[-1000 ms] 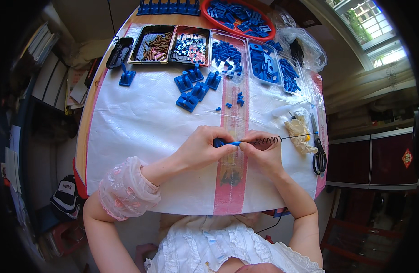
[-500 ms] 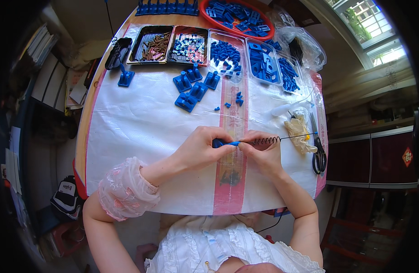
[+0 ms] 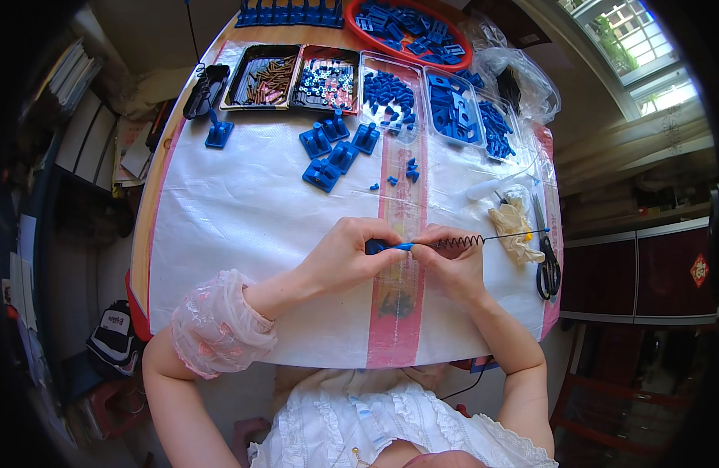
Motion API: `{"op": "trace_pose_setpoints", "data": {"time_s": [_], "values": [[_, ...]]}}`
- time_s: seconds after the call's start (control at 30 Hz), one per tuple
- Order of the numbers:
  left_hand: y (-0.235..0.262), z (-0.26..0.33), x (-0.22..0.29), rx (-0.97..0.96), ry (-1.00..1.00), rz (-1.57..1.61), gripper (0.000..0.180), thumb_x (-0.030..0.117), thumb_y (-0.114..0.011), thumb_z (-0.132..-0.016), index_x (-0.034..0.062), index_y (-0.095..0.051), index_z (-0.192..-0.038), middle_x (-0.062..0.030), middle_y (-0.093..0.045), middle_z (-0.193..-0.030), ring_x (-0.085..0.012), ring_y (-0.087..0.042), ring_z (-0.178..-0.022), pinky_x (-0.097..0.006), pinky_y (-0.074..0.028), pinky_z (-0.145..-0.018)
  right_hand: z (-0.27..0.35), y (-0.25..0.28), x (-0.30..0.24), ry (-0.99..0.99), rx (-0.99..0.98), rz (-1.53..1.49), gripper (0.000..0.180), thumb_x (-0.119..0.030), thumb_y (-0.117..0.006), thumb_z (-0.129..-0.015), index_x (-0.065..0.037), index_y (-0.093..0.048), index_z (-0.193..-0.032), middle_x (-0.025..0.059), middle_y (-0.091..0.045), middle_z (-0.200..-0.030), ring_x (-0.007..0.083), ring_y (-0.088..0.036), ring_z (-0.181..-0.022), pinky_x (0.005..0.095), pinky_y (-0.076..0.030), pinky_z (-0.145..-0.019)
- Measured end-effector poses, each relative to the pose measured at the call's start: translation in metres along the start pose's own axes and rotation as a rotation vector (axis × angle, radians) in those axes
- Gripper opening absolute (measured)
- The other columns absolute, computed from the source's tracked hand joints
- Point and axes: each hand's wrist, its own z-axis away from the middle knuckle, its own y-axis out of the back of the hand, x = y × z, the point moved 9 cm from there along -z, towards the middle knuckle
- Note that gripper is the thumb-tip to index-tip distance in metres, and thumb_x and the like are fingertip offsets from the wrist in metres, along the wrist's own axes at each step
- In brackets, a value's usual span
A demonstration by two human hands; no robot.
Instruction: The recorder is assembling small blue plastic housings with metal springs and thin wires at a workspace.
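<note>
Holds left hand (image 3: 345, 248) and right hand (image 3: 454, 264) close together, pinching, at frame centre; bends elbows (image 3: 531, 363) at lower left and right.

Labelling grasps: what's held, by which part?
Left hand pinches a slim blue plastic piece by its left end; right hand, apparently its right tip, beside a black coiled wire; contact partly hidden.
</note>
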Motion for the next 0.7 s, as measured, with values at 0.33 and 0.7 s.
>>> {"op": "trace_pose_setpoints", "data": {"time_s": [0.33,0.7], "values": [[0.000,0.001,-0.002,0.010,0.050,0.113,0.019,0.011,-0.072,-0.087,-0.0038,-0.074,-0.099,-0.0094,-0.070,-0.083,-0.0129,-0.061,-0.072,-0.027,-0.047,-0.064,0.001,0.000,-0.001,0.066,0.003,-0.028,0.010,0.004,-0.075,-0.084,0.003,-0.073,-0.094,0.0094,-0.072,-0.093,0.0122,-0.067,-0.086,0.0247,-0.054,-0.077],[0.004,0.004,0.029,0.090,-0.115,-0.128,0.013,0.010,-0.073,-0.087,-0.0016,-0.072,-0.094,-0.0110,-0.066,-0.079,-0.0202,-0.063,-0.066,-0.031,-0.049,-0.060,0.002,-0.001,-0.010,0.172,-0.056,-0.029,0.012,0.009,-0.072,-0.084,0.005,-0.073,-0.096,0.0140,-0.071,-0.095,0.0177,-0.067,-0.088,0.0281,-0.054,-0.078]]}}
